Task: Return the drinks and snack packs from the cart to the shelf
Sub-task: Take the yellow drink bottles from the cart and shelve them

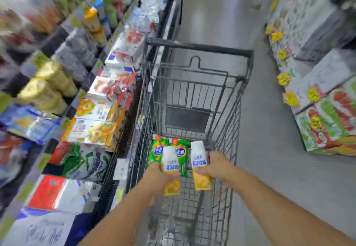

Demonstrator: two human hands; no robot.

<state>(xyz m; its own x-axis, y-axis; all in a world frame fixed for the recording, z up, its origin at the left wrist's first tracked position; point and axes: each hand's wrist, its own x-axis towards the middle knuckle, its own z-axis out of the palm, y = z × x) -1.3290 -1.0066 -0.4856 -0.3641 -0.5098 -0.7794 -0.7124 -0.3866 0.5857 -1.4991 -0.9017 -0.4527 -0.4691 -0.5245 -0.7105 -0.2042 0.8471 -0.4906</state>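
Both my hands are inside the wire shopping cart (244,84). My left hand (159,176) grips a white-and-yellow drink bottle (170,164), held upright. A second bottle of the same kind (199,161) is gripped by my right hand (219,165). Behind the bottles, two green snack packs (157,151) (183,156) lie on the cart floor at its far end. The shelf (107,114) runs along the left of the cart, stacked with boxed and bagged goods.
Stacked cartons with yellow price tags (327,114) line the right side of the aisle. Grey floor (269,149) lies between them and the cart. The picture is blurred toward the edges.
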